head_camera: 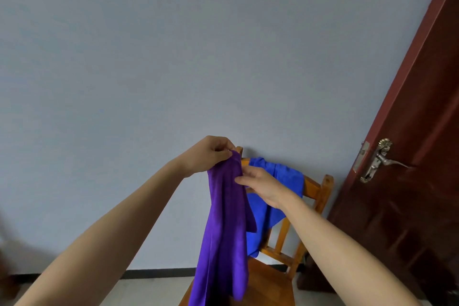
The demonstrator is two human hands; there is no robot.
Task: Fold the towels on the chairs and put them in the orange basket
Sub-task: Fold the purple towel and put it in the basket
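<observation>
Head-camera footage is filled mostly by a pale grey-blue wall (pixel 173 57), in front of which both bare forearms are raised. A long purple microfibre towel (pixel 224 226) is held up between the hands and hangs down in loose vertical folds, its lower end passing out of view at the bottom edge. The top corner of the purple towel is pinched by the left hand (pixel 211 154), whose fingers are curled tightly over the fabric at the highest point. Just below and to the right, the right hand (pixel 260 185) is set against the towel's side edge; its fingers are bent and the edge appears to be nipped between thumb and fingertips, though the contact is partly hidden by the cloth. Behind the hands stands a wooden slat-backed chair (pixel 320 189), placed against the wall. A bright blue cloth towel (pixel 275 181) is draped over the chair's top rail and hangs down across the slats, unfolded. A dark red-brown door (pixel 409 156) with a silver lever handle (pixel 383 159) is seen at the right.
</observation>
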